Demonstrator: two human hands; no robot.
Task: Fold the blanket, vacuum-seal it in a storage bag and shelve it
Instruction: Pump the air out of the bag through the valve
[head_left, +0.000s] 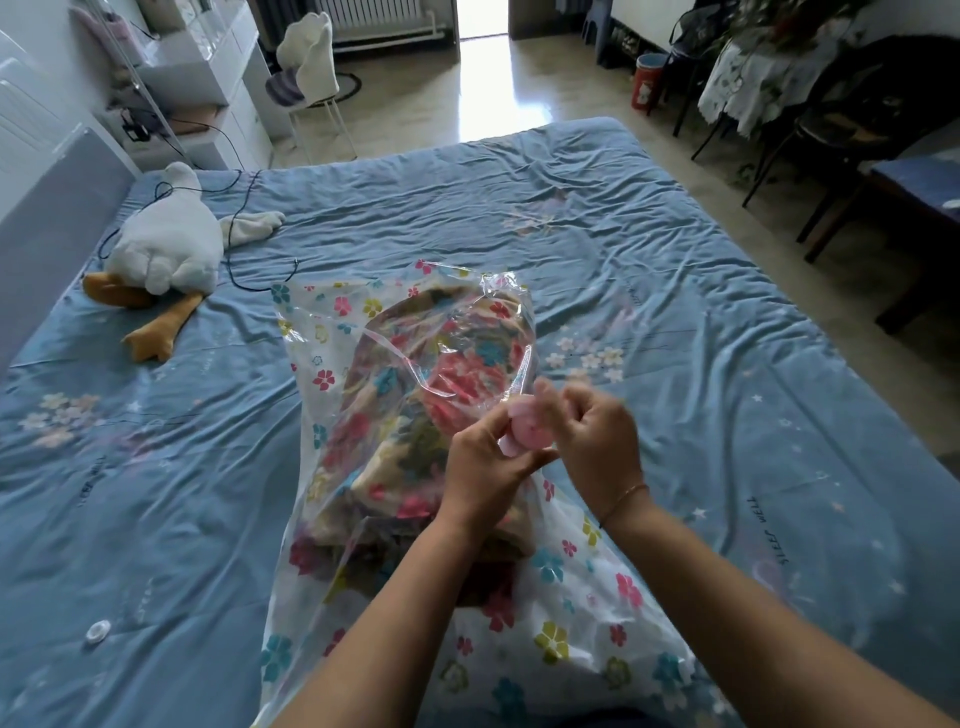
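A clear storage bag printed with small flowers lies on the blue bed. Inside it sits a folded blanket with a red, teal and tan flower pattern. A round pink valve on the bag's upper face is lifted off the blanket. My left hand pinches the valve from the left. My right hand closes on it from the right, blurred by motion. A thin bracelet circles my right wrist.
A white plush goose lies at the bed's left, with a black cable beside it. A small white cap rests on the sheet at lower left. Chairs and a table stand right of the bed.
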